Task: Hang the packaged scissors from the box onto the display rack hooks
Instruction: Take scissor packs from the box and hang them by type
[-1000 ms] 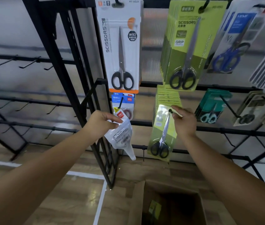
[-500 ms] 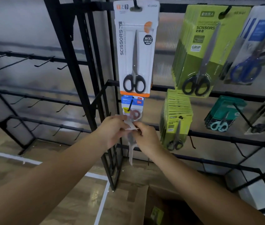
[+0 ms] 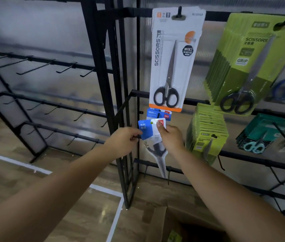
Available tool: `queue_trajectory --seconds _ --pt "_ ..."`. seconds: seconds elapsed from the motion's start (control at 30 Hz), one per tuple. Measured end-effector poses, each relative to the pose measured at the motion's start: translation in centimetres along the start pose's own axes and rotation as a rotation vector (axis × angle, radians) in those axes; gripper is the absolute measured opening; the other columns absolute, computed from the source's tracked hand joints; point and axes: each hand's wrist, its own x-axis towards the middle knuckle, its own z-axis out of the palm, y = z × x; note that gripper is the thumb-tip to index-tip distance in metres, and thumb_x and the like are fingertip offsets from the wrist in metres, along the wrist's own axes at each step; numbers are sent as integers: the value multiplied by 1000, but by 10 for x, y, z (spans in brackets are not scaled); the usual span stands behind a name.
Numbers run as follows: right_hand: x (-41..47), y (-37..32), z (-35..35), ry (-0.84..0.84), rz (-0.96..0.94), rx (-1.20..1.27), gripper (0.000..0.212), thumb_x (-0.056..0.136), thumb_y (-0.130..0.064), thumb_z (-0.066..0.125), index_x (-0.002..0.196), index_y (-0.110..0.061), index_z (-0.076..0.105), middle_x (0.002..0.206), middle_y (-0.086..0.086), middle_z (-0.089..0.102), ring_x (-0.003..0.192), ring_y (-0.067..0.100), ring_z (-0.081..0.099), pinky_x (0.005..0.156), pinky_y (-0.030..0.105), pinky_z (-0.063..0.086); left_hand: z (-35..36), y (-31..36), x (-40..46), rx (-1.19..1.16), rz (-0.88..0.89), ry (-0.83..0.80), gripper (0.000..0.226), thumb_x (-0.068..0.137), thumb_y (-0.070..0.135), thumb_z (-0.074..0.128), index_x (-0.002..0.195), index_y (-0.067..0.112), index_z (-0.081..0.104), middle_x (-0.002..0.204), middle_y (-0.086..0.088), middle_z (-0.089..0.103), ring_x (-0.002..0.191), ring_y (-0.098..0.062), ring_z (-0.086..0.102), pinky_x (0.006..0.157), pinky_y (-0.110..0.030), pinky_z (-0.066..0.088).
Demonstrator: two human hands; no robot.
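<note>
Wood floor [image 3: 24, 180] under a black rack [image 3: 103, 84] of hooks, many bare on the left. A box [image 3: 157, 227] sits below for restocking. Both hands pinch one blue-carded pack [image 3: 149, 130]: left hand [image 3: 124, 140] at its left edge, right hand [image 3: 170, 137] at the top corner, likely steadying its hole toward the hook holding matching packs [image 3: 157, 113].

Your hands hold a pack [image 3: 151, 131] before the rack [image 3: 103, 84], below the hung scissors [image 3: 171, 60]; stacked packs [image 3: 206, 133] hang right, the box [image 3: 157, 224] sits below.
</note>
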Motion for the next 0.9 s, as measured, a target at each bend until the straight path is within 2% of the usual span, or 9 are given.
queue_trajectory --seconds 0.1,0.17,0.23,0.33,0.47,0.67,0.73,0.8,0.9 --pt "-1 4 3 62 6 28 47 97 -36 45 74 1 61 67 13 61 59 17 51 53 25 31 -3 -3 4 58 53 -23 37 94 9 48 129 17 56 126 -2 59 117 -17 53 92 -21 37" --pt "-1 8 1 103 13 21 49 96 -36 47 56 -8 51 53 6 51 51 14 43 51 27 28 -5 -5 7 79 120 -20 36 93 5 47 125 17 60 117 -2 63 110 -17 55 85 -18 36" --pt "-2 12 -1 90 7 -41 50 96 -36 47 53 -11 46 51 4 48 50 15 43 53 27 29 -6 -6 10 95 148 -23 34 93 5 47 122 15 61 114 -2 64 108 -18 56 85 -19 39" --pt "-1 11 -2 53 -33 -164 49 97 -38 44 62 -6 54 61 14 55 57 21 50 56 29 32 -6 -5 17 141 142 -49 34 95 9 46 127 13 57 120 -8 61 109 -22 56 93 -30 45" --pt "0 3 1 43 -112 -376 57 98 -40 39 49 -12 39 47 2 40 46 14 38 49 30 25 -8 -1 24 133 156 -85 38 95 10 46 132 15 51 126 -8 57 113 -19 53 98 -34 44" --pt "-2 13 0 53 -55 -347 60 98 -42 38 62 3 55 63 21 56 59 28 52 55 32 34 -14 -5 28 118 170 -94 38 96 12 46 134 16 49 133 -8 53 121 -19 50 100 -32 43" --pt "-5 16 -3 70 -31 -329 61 98 -41 38 59 2 54 63 22 56 62 30 54 57 31 34 -17 -7 30 122 174 -87 38 96 11 46 134 16 50 127 -9 57 116 -21 53 98 -32 43" --pt "-4 16 -3 76 -22 -331 59 98 -40 38 70 6 62 72 24 64 68 33 61 58 31 39 -20 -9 30 117 180 -97 39 96 11 46 134 18 49 123 -10 58 113 -22 54 97 -33 44" --pt "-1 13 -3 64 13 -350 55 98 -42 36 77 1 64 78 17 68 66 24 62 57 25 42 -23 -12 28 114 192 -119 40 96 11 46 135 19 48 124 -9 58 115 -22 53 98 -34 44"
